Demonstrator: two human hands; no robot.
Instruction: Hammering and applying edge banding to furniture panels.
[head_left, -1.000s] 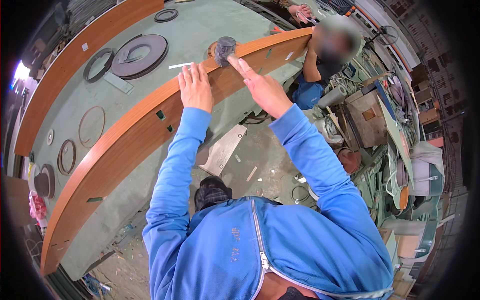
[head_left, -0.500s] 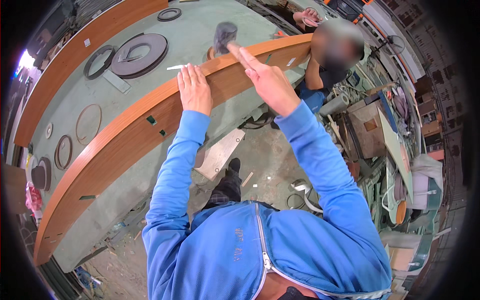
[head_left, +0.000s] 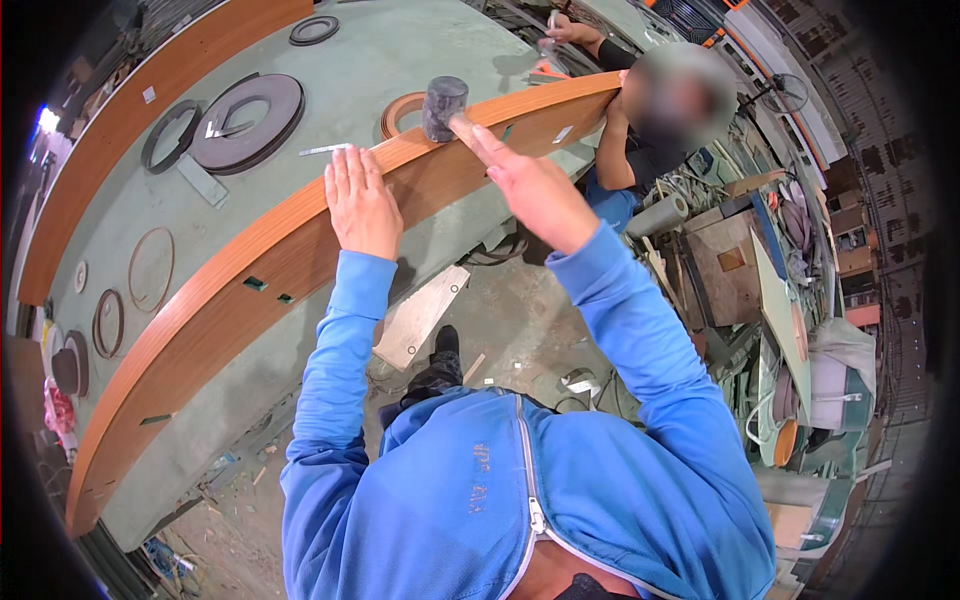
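Note:
A long wood-grain board point(head_left: 235, 300) stands on edge along the pale green table, with small rectangular cutouts in its face. My left hand point(head_left: 363, 205) lies on the board near its top edge, fingers stretched out and holding nothing. A thin pale strip point(head_left: 325, 150) shows just past those fingertips. Wrapped round the wooden handle of a black-headed mallet point(head_left: 445, 108), my right hand point(head_left: 535, 185) is closed. The mallet's head is at the board's top edge; I cannot tell whether it touches.
At the board's far right end, a co-worker point(head_left: 625, 150) has one hand on it and the other raised. Coiled edging strip point(head_left: 297, 120) and smaller rolls lie on the table point(head_left: 260, 190). Another wood-grain board point(head_left: 100, 130) stands at the far left. Scrap clutters the floor at right.
The mallet head has come down to the board's top edge. The view has shifted slightly, while my left hand stays on the board. The co-worker's raised hand has moved left.

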